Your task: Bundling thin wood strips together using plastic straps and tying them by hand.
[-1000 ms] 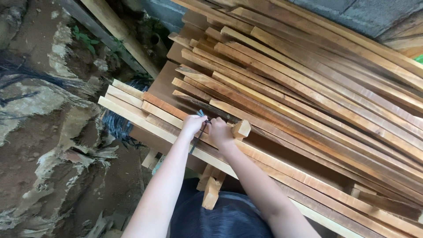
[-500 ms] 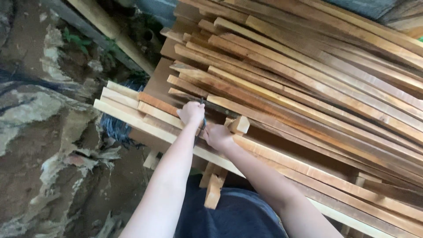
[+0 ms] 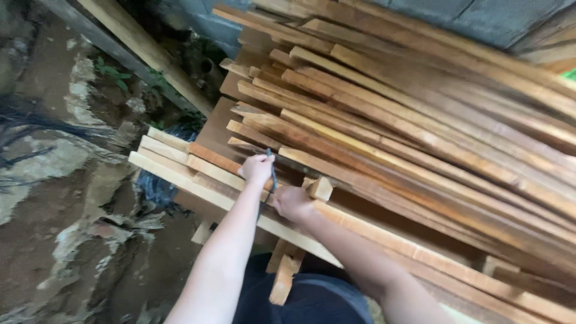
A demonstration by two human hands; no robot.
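Note:
A big stack of long wooden slats (image 3: 384, 120) lies slanted across the view, on longer planks (image 3: 198, 174) underneath. My left hand (image 3: 257, 169) is closed around a thin dark tool or cord (image 3: 272, 174) at the near end of the slats. Just right of it, my right hand (image 3: 292, 203) is closed too, pressed on a plank beside a small wooden block (image 3: 321, 188). What the right hand grips is hidden by its fingers.
Rough rock and dirt ground (image 3: 54, 198) fills the left side, with dark cables (image 3: 24, 129). A long beam (image 3: 147, 57) leans at the upper left. A grey wall (image 3: 444, 15) runs behind the stack. Short wood offcuts (image 3: 283, 279) hang below the planks.
Both hands have stayed at the same spot on the planks. The left hand has lifted slightly, and the dark tool or cord now shows between the hands.

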